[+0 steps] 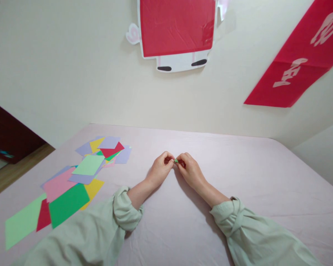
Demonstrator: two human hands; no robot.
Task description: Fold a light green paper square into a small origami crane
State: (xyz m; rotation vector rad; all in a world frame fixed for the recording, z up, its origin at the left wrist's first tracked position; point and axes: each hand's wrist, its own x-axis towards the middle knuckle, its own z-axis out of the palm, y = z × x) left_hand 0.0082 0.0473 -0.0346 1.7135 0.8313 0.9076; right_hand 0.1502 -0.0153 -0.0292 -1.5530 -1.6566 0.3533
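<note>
My left hand (161,167) and my right hand (191,169) meet above the middle of the table, fingertips almost touching. Between them is a tiny piece of folded green paper (176,161), pinched from both sides. Its exact shape is mostly covered by my fingers. Both hands are closed, with thumbs pressed against forefingers.
Loose coloured paper sheets lie to the left, among them a dark green sheet (69,205), a pink sheet (59,183) and a light green sheet (88,164). A pale pink cloth covers the table (252,177). Behind it rises a white wall (72,66) with red decorations.
</note>
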